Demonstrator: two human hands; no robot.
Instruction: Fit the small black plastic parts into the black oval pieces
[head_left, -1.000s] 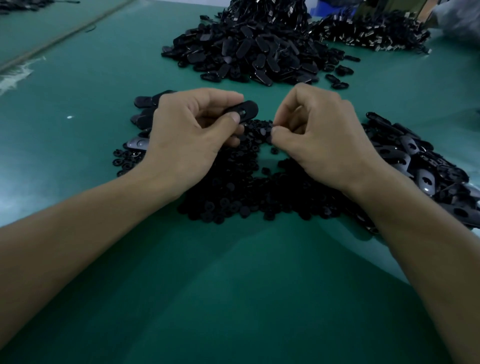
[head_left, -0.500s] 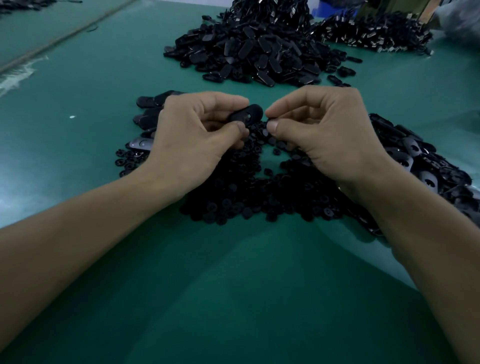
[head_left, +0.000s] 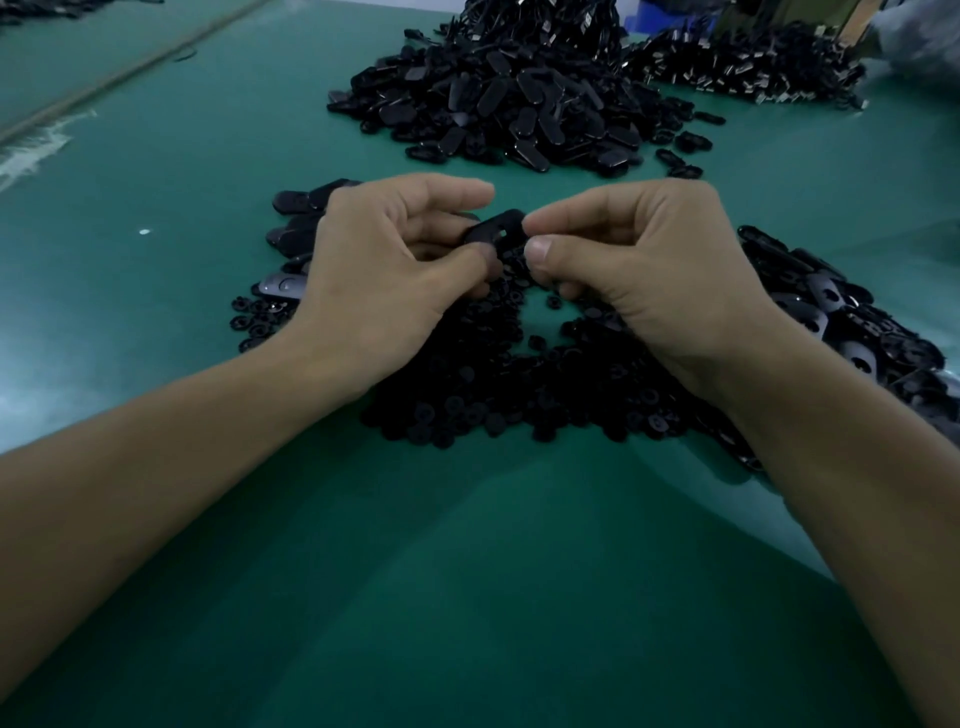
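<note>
My left hand (head_left: 384, 270) grips a black oval piece (head_left: 496, 228) between thumb and fingers, its end with a small opening pointing right. My right hand (head_left: 639, 275) pinches thumb and forefinger together right at that end; a small black plastic part may be between them, but it is hidden. Both hands hover over a flat heap of small black round parts (head_left: 519, 395) on the green table (head_left: 467, 571). Loose oval pieces lie to the left (head_left: 296, 236) and to the right (head_left: 841, 322) of the hands.
A large mound of black oval pieces (head_left: 509, 104) rises at the back centre. Another dark pile (head_left: 748, 67) lies at the back right, beside a blue container (head_left: 654, 21). A sleeve shows at the far right edge (head_left: 924, 41).
My right hand has lifted from the heap of small parts and closed in on the end of the oval piece. My left hand has tilted the piece slightly towards it.
</note>
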